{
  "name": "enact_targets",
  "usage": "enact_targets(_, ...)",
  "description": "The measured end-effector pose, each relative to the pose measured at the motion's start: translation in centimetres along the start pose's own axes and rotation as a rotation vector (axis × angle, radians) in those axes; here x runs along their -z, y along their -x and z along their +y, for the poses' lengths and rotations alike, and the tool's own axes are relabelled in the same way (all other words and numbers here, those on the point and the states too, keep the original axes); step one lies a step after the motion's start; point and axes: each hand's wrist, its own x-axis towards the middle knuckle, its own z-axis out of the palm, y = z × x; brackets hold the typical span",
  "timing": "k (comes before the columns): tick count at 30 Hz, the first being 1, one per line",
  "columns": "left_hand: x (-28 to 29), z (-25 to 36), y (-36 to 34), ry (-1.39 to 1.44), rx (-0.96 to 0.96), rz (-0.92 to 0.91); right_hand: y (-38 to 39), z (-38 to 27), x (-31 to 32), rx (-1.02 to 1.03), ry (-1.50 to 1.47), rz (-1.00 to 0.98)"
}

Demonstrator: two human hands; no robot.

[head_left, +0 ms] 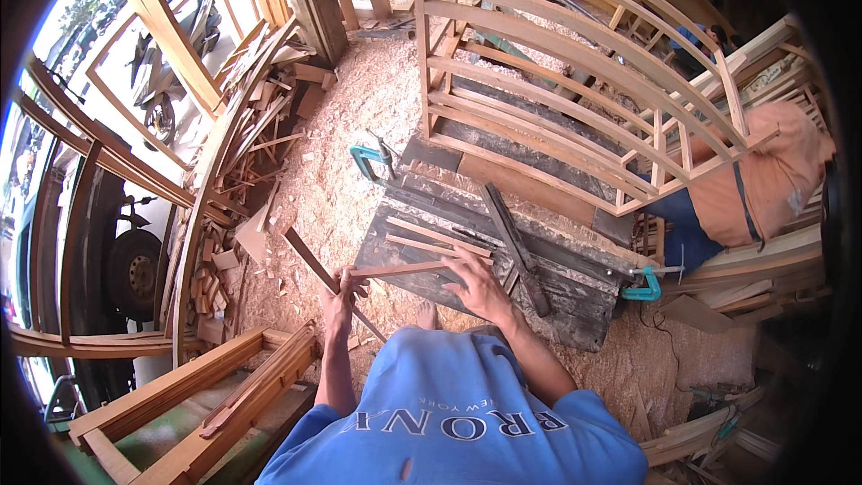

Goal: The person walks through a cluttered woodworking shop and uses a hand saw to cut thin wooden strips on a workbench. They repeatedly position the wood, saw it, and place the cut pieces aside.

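My left hand (336,298) is closed around a dark, narrow wooden strip (310,256) that slants from upper left to lower right. A reddish-brown wooden strip (400,268) reaches from beside the left fingers across to my right hand (478,287). The right fingers are spread, with the fingertips at or touching that strip's right end; a firm grip does not show. Beyond the hands, thin pale strips (422,232) lie on the dark, worn workbench (570,319). A dark wooden bar (514,247) lies slantwise across the bench.
Teal clamps (365,160) (643,286) sit at both ends of the bench. A large slatted wooden frame (557,31) stands behind it, with a co-worker in an orange shirt (763,171) bending at the right. Wood shavings (314,162) cover the floor; a timber frame (171,377) lies lower left.
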Motion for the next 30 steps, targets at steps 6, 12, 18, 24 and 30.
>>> enact_targets(6, 4.8, -0.2, 2.1, 0.091, 0.03, 0.311, -3.0, -1.7, -4.2, -0.086, 0.034, -0.31)
enact_targets(12, 7.5, -0.4, 4.7, 0.098, -0.068, 0.664, -2.7, -2.1, -11.0, -0.243, -0.269, -0.514)
enact_targets(18, 9.7, -1.8, 7.5, 0.191, -0.044, 0.803, -1.4, -1.3, -18.6, -0.662, -0.73, -1.046)
enact_targets(24, 8.9, -4.1, 11.2, 0.13, -0.03, 0.836, -2.6, -1.0, -22.7, -0.672, -0.62, -1.126)
enact_targets(30, 7.6, -5.6, 13.4, 0.05, 0.087, 0.864, -2.0, -0.3, -25.2, -1.034, -0.826, -1.144)
